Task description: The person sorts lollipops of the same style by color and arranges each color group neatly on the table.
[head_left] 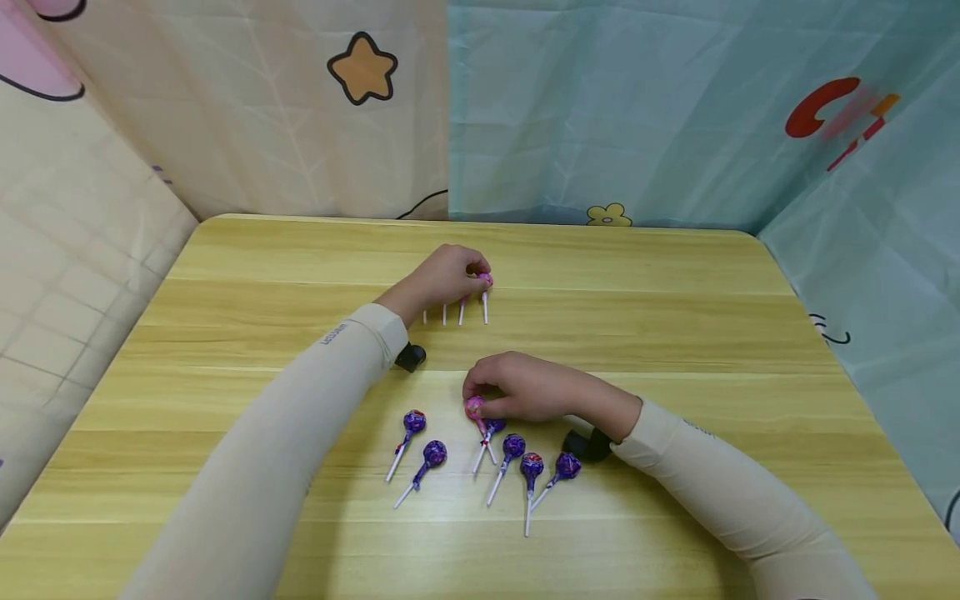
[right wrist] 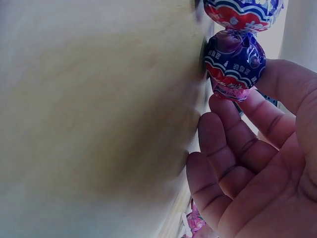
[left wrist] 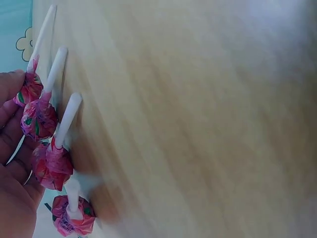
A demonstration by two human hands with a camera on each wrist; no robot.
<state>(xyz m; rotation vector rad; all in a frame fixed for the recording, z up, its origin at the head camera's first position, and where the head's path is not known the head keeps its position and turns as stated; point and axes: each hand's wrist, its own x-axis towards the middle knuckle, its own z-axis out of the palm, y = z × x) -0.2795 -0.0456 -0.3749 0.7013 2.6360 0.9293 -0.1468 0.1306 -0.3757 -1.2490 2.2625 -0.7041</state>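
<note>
Left hand (head_left: 442,279) far up the bench (head_left: 675,333), fingers curled over a row of pink lollipops (left wrist: 47,144), heads mostly hidden, sticks poking out. Right hand (head_left: 525,387) nearer, pinching a pink lollipop (head_left: 475,407) among the purple lollipops (head_left: 513,446). Wrist views blurred; grip there hard to make out.

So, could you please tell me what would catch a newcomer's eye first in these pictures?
Probably the scatter of purple lollipops on the near part of the wooden table, where the right hand pinches a pink lollipop. Farther back, the left hand rests on a row of pink lollipops, sticks pointing towards the person.
</note>
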